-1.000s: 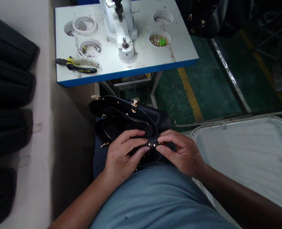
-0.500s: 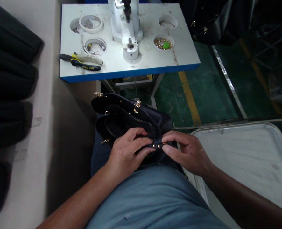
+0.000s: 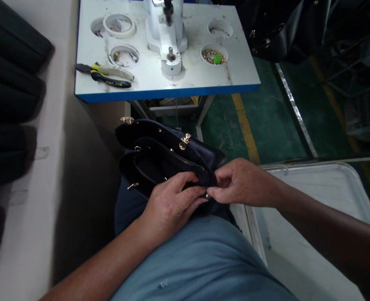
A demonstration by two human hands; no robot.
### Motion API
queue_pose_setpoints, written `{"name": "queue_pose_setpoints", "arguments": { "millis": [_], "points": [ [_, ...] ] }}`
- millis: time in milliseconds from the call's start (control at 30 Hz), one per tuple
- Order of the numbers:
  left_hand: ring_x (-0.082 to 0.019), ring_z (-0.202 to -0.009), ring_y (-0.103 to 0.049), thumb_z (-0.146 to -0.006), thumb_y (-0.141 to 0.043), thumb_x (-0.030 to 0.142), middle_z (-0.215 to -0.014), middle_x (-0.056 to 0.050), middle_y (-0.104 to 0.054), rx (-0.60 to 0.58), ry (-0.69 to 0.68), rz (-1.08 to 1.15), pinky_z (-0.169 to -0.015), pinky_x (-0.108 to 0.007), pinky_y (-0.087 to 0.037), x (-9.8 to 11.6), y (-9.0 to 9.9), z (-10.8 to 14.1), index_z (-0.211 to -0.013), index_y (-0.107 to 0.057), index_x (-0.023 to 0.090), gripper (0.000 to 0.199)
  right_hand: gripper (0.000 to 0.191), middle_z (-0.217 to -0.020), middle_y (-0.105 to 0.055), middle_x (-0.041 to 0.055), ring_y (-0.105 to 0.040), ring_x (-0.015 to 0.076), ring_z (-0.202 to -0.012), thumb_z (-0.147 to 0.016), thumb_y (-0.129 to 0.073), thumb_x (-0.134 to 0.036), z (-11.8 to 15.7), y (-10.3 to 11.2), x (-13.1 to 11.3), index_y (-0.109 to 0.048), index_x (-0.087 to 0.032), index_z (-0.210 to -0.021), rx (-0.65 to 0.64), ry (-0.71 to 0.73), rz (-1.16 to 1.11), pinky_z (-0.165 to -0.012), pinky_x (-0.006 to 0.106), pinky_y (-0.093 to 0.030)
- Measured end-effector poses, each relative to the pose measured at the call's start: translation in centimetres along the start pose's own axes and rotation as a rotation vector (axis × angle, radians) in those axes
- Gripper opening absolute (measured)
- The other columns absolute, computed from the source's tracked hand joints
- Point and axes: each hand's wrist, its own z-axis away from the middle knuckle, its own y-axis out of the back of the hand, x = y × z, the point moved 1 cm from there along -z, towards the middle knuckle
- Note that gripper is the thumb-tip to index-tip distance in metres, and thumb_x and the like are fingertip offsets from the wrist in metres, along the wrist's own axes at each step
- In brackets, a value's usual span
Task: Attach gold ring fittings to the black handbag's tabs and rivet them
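A black handbag [image 3: 200, 144] with gold-coloured hardware lies on my lap, its top open toward me and a zipped inner pocket showing. My left hand [image 3: 174, 200] is closed on the bag's near right edge, fingertips pinching it beside a small gold stud [image 3: 207, 195]. Right against those fingertips, my right hand [image 3: 235, 182] pinches the same edge between thumb and curled fingers. The fingers cover most of the spot where they meet. Gold clasp fittings [image 3: 184, 141] stand on the bag's far rim.
Ahead is a white worktable [image 3: 200, 77] carrying a press machine [image 3: 171, 62], pliers [image 3: 110, 76], a tape roll [image 3: 119, 35] and a cup of gold parts [image 3: 211, 62]. Several black bags [image 3: 12, 92] line the left surface. A pale plastic tray [image 3: 323, 200] sits at right.
My right hand has turned and moved slightly in toward the left fingertips, covering more of the studs. The bag has tilted a little, and the view has shifted slightly.
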Motion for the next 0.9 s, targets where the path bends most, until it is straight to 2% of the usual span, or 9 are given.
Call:
{"name": "queue_pose_setpoints", "arguments": {
  "millis": [100, 233, 633, 900],
  "points": [
    [-0.018, -0.093, -0.072, -0.094, -0.07, 0.029, -0.109, -0.01, -0.069, -0.011, -0.004, -0.007, -0.073, -0.027, -0.061, 0.14, -0.12, 0.02, -0.106, -0.071, 0.017, 0.017, 0.022, -0.053, -0.057, -0.0037, -0.05, 0.0094, -0.049, -0.078, -0.067, -0.03, -0.21, 0.37, 0.1, -0.07, -0.019, -0.06, -0.061, 0.001, 0.017, -0.043, 0.022, -0.029],
    [-0.018, -0.093, -0.071, -0.093, -0.071, 0.029, -0.11, -0.01, -0.068, -0.014, 0.003, -0.007, -0.074, -0.027, -0.061, 0.21, -0.29, 0.06, -0.106, -0.071, 0.017, 0.018, 0.022, -0.051, -0.055, -0.0037, -0.048, 0.0093, -0.048, -0.075, -0.068, -0.026, -0.28, 0.46, -0.15, -0.064, -0.018, -0.055, -0.022, 0.019, 0.076, -0.044, 0.022, -0.03],
    [-0.016, -0.091, -0.07, -0.094, -0.071, 0.031, -0.109, -0.009, -0.068, -0.005, 0.025, 0.009, -0.072, -0.025, -0.06, 0.2, -0.37, -0.18, -0.104, -0.072, 0.018, 0.016, 0.019, -0.057, -0.056, -0.0031, -0.057, 0.0125, -0.059, -0.077, -0.059, -0.028, -0.05, 0.45, -0.2, -0.068, -0.018, -0.064, -0.07, -0.034, 0.011, -0.049, 0.022, -0.035],
    [-0.015, -0.092, -0.071, -0.092, -0.074, 0.03, -0.109, -0.009, -0.069, 0.022, 0.056, 0.066, -0.074, -0.024, -0.059, 0.12, -0.17, -0.31, -0.104, -0.074, 0.017, 0.017, 0.028, -0.056, -0.044, -0.0041, -0.043, 0.0103, -0.056, -0.08, -0.057, -0.036, 0.1, 1.14, -0.28, -0.064, -0.017, -0.061, -0.104, -0.078, -0.016, -0.05, 0.024, -0.029]
  ]
}}
